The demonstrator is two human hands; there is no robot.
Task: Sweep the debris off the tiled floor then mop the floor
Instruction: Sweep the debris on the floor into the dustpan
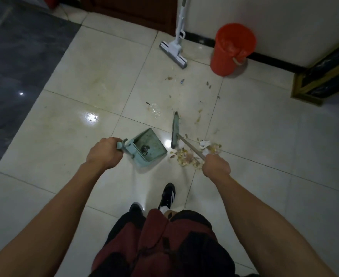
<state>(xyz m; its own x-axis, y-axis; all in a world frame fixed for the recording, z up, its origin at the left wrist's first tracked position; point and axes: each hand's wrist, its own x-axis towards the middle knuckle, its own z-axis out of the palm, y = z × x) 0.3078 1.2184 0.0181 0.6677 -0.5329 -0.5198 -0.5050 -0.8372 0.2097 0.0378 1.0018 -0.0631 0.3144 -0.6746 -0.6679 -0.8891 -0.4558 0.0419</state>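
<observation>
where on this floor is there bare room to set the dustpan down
Bare tiles lie left of the dustpan, toward the dark floor strip. It is crowded right of the broom, where the debris pile lies, and scraps reach toward the red bucket and mop.

Glossy tiled floor (pixel 264 136); matt plastic dustpan (pixel 154 145) and bucket (pixel 231 50).

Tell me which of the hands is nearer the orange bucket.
Right. The right hand, gripping the broom handle, sits below the orange bucket in the head view; the left hand, holding the dustpan, is farther off, toward the left.
</observation>
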